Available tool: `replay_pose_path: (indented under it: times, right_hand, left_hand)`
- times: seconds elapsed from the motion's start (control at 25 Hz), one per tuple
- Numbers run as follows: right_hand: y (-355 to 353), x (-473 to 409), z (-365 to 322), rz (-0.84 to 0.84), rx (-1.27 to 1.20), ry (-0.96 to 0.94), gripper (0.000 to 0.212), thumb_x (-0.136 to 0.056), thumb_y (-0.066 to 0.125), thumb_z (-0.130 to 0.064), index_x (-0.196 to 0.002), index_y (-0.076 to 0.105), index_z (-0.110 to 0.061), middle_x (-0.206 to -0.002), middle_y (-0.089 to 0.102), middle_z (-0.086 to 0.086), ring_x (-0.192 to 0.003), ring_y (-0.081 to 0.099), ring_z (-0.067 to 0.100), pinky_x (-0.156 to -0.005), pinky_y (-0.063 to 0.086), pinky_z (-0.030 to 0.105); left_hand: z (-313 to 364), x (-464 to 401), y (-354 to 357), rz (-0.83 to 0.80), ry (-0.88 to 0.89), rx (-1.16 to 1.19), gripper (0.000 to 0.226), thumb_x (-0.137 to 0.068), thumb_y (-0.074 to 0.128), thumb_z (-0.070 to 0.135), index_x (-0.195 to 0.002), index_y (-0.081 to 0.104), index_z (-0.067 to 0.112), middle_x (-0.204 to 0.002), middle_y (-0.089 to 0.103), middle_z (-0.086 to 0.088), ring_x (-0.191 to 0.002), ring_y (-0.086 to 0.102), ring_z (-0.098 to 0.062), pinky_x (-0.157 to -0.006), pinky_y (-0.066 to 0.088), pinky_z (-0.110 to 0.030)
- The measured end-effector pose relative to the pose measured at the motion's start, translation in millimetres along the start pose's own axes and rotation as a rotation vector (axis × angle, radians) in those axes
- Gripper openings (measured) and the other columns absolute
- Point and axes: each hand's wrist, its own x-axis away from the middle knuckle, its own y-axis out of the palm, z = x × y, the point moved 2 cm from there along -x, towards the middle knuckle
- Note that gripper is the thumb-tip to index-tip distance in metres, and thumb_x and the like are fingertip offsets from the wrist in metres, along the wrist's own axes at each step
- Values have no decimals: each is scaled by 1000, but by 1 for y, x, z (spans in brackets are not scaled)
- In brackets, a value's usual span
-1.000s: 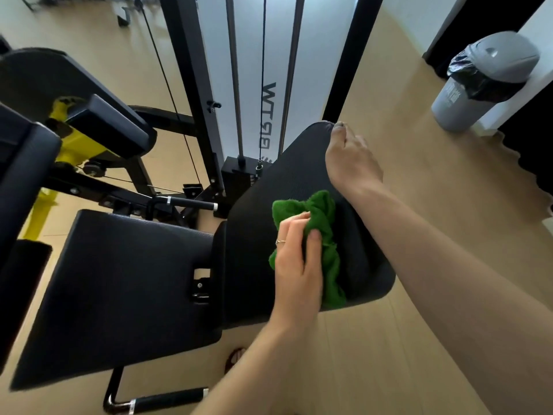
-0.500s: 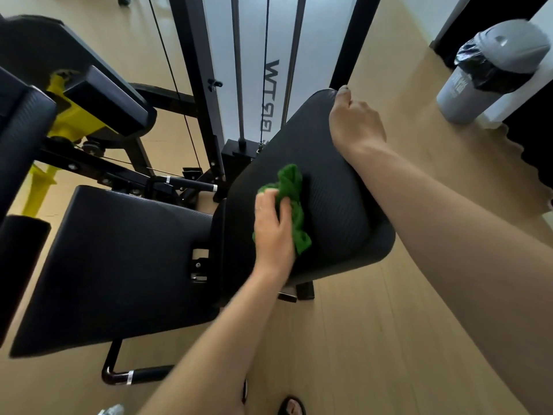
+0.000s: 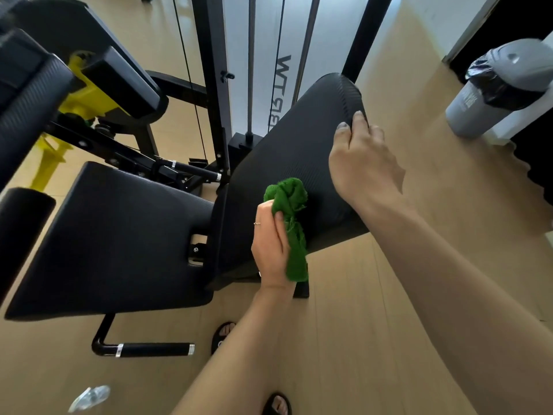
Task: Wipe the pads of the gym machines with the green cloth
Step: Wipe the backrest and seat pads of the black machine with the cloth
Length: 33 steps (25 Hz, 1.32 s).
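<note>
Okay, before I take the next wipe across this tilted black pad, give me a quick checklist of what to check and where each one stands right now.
1. Cloth in hand: ok. The left hand grips the green cloth.
2. Cloth on the pad: ok. Its bunched top lies against the tilted pad.
3. Pad steadied: ok. The right hand holds the pad's right edge near the top.
4. Upper part of the pad free to wipe: ok. Nothing lies on it above the cloth.
5. Cloth spread flat: not ok. It is bunched, with a tail hanging below the hand.
6. Pad already clean: cannot tell. The dark surface shows no visible marks.
</note>
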Motion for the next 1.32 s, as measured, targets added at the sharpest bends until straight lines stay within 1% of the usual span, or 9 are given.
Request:
replay_pose_path:
  times: [0.16, 0.32, 0.4, 0.6, 0.72, 0.8, 0.92, 1.04, 1.32]
  right_hand:
    - [-1, -3, -4, 25, 19, -23, 56, -105, 19, -44, -158, 23, -23, -155, 36, 9, -136, 41, 32, -104, 35, 50]
    - [0, 3, -3, 69, 27, -46, 56, -105, 19, -44, -157, 25, -23, -153, 39, 10, -135, 43, 32, -104, 36, 48]
    - [0, 2, -4, 78, 18, -41, 56, -105, 20, -43, -157, 27, -22, -153, 40, 11, -134, 44, 33, -104, 36, 47]
    - [-2, 6, -5, 64, -15, -24, 55, -105, 19, -42, -156, 28, -23, -153, 40, 11, -135, 43, 34, -104, 35, 47]
    - [-3, 8, -2, 61, -40, -26, 55, -105, 19, -42, -156, 29, -25, -155, 38, 9, -137, 41, 33, -106, 34, 47]
    - [-2, 7, 0, 66, -24, -31, 56, -105, 18, -43, -156, 28, -25, -156, 36, 9, -138, 40, 33, -106, 34, 47]
    - [4, 7, -2, 85, 35, -63, 58, -105, 18, -44, -157, 26, -21, -156, 36, 13, -137, 41, 35, -106, 36, 49]
    - [6, 3, -4, 59, 107, -63, 61, -105, 18, -46, -158, 19, -16, -159, 30, 17, -140, 38, 38, -107, 35, 49]
    - [2, -14, -7, -140, 93, -59, 65, -106, 21, -43, -159, 6, -9, -163, 12, 23, -148, 18, 39, -118, 17, 47]
  left_hand:
    - [-23, 9, -4, 133, -88, -130, 38, -104, 27, 37, -96, 56, 13, -80, 56, 3, -68, 50, 1, -66, 40, -14]
    - [-66, 12, -33, 263, -430, -217, 33, -106, 29, 34, -90, 49, 15, -82, 57, 1, -72, 55, -8, -74, 49, -39]
    - [-50, 11, -31, 308, -491, -171, 30, -108, 31, 29, -90, 49, 14, -82, 55, 4, -72, 53, -10, -75, 44, -36]
    - [63, 13, 24, 227, -188, 53, 29, -106, 30, 29, -90, 50, 15, -80, 55, 5, -74, 54, -15, -68, 44, -32]
    - [44, 8, 12, 134, -47, 15, 31, -104, 29, 34, -87, 48, 18, -75, 52, 8, -67, 50, -2, -64, 43, -21]
    - [-7, 7, -11, 148, -154, -44, 37, -102, 28, 43, -87, 50, 17, -78, 56, 5, -70, 55, -1, -69, 49, -23]
    - [-76, 2, -43, 200, -392, -160, 36, -105, 31, 37, -90, 51, 12, -84, 60, -3, -80, 61, -21, -78, 53, -45]
    - [-82, -11, -48, 156, -514, -233, 30, -108, 31, 24, -91, 49, 9, -88, 57, -5, -85, 58, -25, -76, 41, -37]
    - [48, -27, 6, -128, -22, 7, 27, -109, 34, 25, -92, 53, 16, -79, 54, 4, -70, 52, -8, -65, 41, -19]
